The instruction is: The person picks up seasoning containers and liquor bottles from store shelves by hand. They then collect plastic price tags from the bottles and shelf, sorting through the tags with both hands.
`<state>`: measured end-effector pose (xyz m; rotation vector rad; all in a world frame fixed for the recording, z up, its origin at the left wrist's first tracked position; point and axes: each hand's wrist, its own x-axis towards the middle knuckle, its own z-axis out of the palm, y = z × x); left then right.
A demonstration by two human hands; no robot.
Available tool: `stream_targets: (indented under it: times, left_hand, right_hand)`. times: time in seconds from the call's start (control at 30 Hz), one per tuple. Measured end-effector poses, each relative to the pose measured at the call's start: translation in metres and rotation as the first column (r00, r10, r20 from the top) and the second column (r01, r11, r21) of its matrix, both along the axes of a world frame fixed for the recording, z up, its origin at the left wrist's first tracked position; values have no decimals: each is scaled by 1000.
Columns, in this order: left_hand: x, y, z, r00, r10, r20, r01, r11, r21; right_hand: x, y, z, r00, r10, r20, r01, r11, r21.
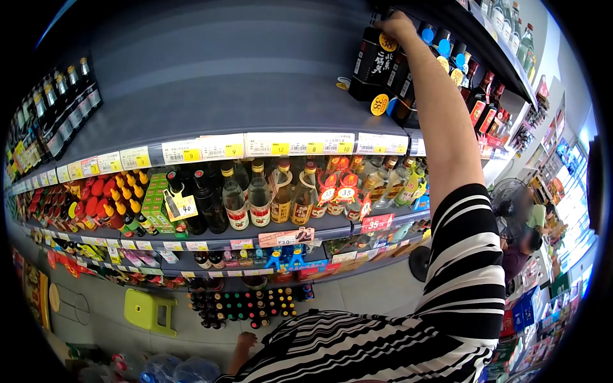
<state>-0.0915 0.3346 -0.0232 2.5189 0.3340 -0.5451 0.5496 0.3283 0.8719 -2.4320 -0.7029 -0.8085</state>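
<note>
The right arm [440, 115] stretches almost straight from four o'clock up to one o'clock, its right hand [398, 27] bent over the top of a black box [370, 67] on the upper shelf [255, 105]; I cannot tell how tight the fingers are. The left hand [246, 339] hangs low at seven o'clock, its grip unclear.

Grey shelf [223, 108]: dark bottles [64, 108] left, black boxes [368, 67] right.
</note>
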Motion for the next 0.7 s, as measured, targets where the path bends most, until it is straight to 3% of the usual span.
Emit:
stream_targets:
  times: [0.23, 0.33, 0.43, 0.53, 0.63, 0.7]
  left_hand:
    - [-10, -13, -17, 988, -81, 131, 71, 994, 81]
    - [2, -25, 21, 976, -208, -62, 213, 973, 90]
    - [6, -38, -20, 948, -280, -153, 302, 942, 147]
    - [-15, -35, -5, 993, -87, 84, 80, 994, 78]
    - [-12, -27, -2, 986, -148, -75, 154, 985, 81]
    - [-11, -28, -1, 996, -70, -57, 73, 996, 52]
  right_hand:
    - [3, 1, -6, 988, 37, 151, -37, 999, -4]
    - [-10, 4, -6, 983, 62, 172, -51, 997, -66]
    - [-23, 7, -2, 975, 112, 190, -103, 993, -52]
    - [-30, 15, -3, 957, 143, 250, -167, 983, 77]
    - [-51, 16, 1, 924, 249, 289, -290, 951, 110]
    - [-51, 21, 5, 871, 304, 386, -369, 923, 106]
